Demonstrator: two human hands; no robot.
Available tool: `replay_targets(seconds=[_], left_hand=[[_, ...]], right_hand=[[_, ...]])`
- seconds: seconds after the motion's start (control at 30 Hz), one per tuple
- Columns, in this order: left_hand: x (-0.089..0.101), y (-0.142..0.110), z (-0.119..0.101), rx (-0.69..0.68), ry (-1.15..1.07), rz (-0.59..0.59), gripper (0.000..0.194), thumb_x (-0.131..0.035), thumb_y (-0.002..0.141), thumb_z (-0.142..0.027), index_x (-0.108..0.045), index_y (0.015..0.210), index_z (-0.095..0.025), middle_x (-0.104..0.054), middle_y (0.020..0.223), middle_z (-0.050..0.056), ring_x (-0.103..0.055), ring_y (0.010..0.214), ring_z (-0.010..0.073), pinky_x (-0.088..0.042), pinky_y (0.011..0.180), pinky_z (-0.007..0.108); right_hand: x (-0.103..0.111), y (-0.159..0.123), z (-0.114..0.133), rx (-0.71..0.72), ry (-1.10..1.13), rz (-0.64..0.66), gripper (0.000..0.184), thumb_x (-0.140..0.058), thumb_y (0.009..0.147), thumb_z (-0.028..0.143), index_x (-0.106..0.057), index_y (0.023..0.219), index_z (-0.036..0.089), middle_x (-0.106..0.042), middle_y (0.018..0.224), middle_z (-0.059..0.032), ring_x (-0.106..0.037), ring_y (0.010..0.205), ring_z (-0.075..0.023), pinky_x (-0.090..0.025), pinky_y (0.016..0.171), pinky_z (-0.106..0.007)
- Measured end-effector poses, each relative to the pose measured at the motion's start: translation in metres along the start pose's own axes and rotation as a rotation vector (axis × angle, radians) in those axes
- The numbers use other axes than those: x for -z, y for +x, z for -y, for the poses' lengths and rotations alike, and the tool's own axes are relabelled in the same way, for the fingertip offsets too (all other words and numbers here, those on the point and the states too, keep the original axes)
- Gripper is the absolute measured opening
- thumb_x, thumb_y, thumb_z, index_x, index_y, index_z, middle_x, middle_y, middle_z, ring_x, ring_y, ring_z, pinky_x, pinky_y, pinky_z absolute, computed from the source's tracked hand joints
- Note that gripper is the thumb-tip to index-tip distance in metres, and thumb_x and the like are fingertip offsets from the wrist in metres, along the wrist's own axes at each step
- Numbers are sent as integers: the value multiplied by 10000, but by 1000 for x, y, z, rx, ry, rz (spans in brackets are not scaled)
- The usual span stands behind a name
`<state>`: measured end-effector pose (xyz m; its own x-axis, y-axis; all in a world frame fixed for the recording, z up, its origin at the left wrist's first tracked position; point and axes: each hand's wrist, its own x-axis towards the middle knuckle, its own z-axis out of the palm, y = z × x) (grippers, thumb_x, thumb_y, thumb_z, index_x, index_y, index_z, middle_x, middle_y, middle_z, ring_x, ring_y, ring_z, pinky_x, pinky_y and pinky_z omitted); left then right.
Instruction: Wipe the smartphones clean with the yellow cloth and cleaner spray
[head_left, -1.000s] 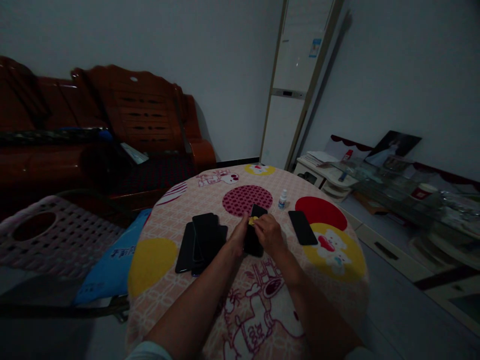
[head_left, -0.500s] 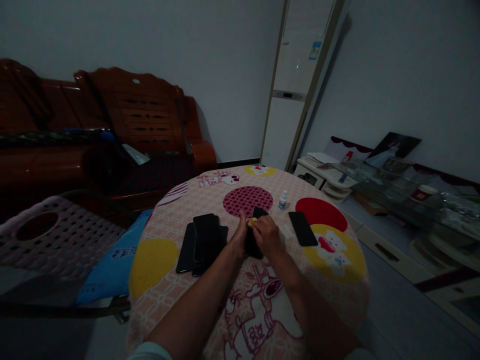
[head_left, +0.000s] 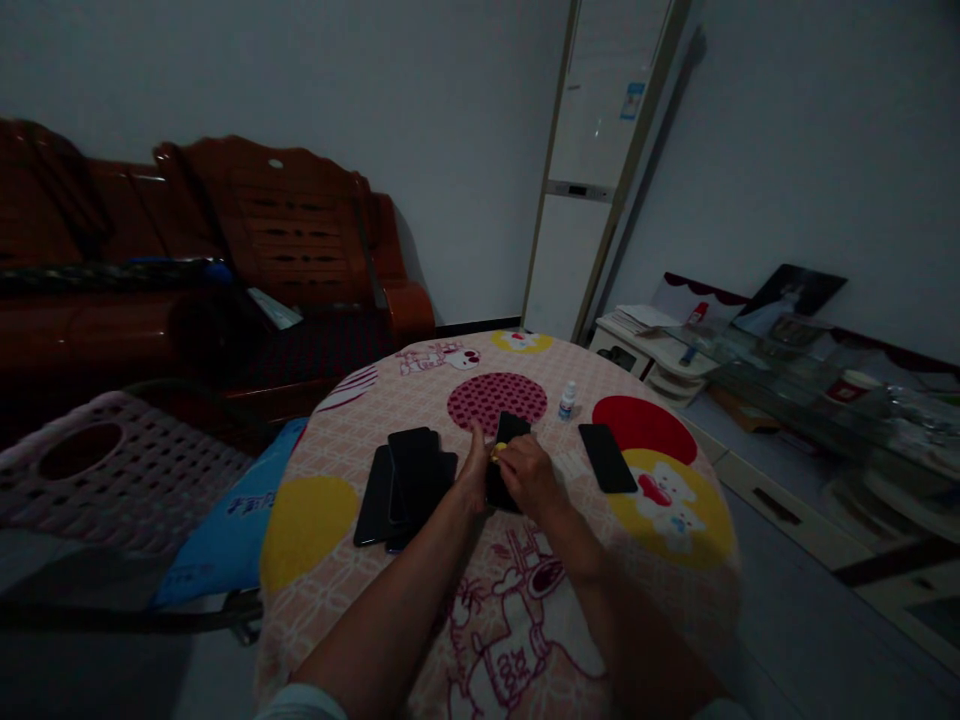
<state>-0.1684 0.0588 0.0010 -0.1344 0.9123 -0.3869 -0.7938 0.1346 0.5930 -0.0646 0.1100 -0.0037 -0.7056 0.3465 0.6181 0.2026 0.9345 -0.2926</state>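
Observation:
A dark phone [head_left: 514,425] is in front of me over the table, its screen partly covered by my hands. My left hand [head_left: 472,472] grips its left edge, thumb pointing up and away; the other fingers are hidden. Between the fingertips of my right hand [head_left: 532,472] is a small yellow piece [head_left: 498,452], pressed on the phone's screen; whether it is cloth or sponge I cannot make out. Left of my hands lies a stack of dark phones and tablet-like devices [head_left: 412,465]. Another black phone [head_left: 607,458] lies flat to the right. Beyond it stands a small white bottle [head_left: 567,402] with a blue label.
The round table wears a patterned cloth [head_left: 322,520]. A woven chair [head_left: 150,480] and a blue bag [head_left: 232,520] are at the left, with a wooden sofa [head_left: 300,230] behind. On the right runs a glass-topped cabinet [head_left: 780,390]. A tall white air conditioner [head_left: 574,240] stands in the corner.
My right hand has slid slightly left and toward me with the yellow piece across the phone. The phone has turned or shifted a little left; my left hand still grips it.

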Motion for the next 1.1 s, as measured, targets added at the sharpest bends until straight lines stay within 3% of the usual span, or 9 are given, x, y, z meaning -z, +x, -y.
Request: replay_targets(seconds=[0.13,0.23,0.37,0.53,0.63,0.73,0.87,1.0,1.1], left_hand=[[-6,3,8,31,46,-12,728,-325,714,-847,-597,700,-172,-621,597,58,-654,655,219,-499,607,302],[-2,2,-1,-21,47,2,736,-287,752,-824,-615,737,-165,-599,555,49,-614,548,190,-474,530,281],[5,-1,-13,-84,-12,1,784,-245,756,-825,-645,809,-152,-645,631,89,-636,602,209,-454,486,270],[-3,-1,2,-8,44,-31,741,-329,730,-832,-644,786,-164,-653,667,72,-657,695,217,-486,586,276],[-13,-1,16,48,64,35,764,-332,710,-846,-651,828,-162,-661,707,75,-659,744,222,-491,649,287],[-18,-2,21,48,103,50,754,-333,727,-831,-650,850,-158,-641,657,65,-652,700,216,-486,643,291],[-11,0,9,7,87,-20,761,-304,747,-821,-647,832,-147,-650,657,85,-657,686,227,-489,601,290],[0,-1,-11,-86,24,-12,794,-207,798,-788,-656,838,-135,-662,672,104,-650,638,216,-481,536,279],[0,-3,-15,-119,5,-19,805,-205,792,-794,-667,869,-139,-677,706,105,-657,666,219,-496,565,285]], right_hand=[[5,-1,-9,-78,-6,-52,171,-518,856,92,-633,767,183,-563,785,-54,-492,819,-201,-408,748,-326],[7,-4,-4,14,77,48,164,-547,836,83,-645,757,188,-575,789,-45,-504,803,-189,-414,736,-312],[4,-5,8,118,134,159,161,-560,833,95,-654,745,192,-574,776,-35,-507,789,-177,-422,727,-299],[4,-1,-1,-16,49,-31,170,-525,848,95,-653,773,177,-579,794,-60,-499,819,-202,-424,747,-325],[10,0,-15,-107,19,-161,197,-491,865,96,-660,795,171,-578,785,-68,-497,818,-212,-425,749,-337],[14,-2,-21,-136,11,-202,210,-480,874,97,-664,813,176,-577,784,-63,-501,816,-206,-423,744,-329],[13,-4,-12,-39,80,-66,168,-532,849,97,-666,790,180,-579,773,-50,-512,805,-192,-422,733,-313],[9,-5,7,134,149,123,141,-573,830,105,-667,763,187,-580,762,-35,-518,777,-178,-417,710,-297],[8,-3,11,141,133,126,146,-561,847,117,-664,767,183,-577,773,-43,-513,791,-185,-418,726,-305]])
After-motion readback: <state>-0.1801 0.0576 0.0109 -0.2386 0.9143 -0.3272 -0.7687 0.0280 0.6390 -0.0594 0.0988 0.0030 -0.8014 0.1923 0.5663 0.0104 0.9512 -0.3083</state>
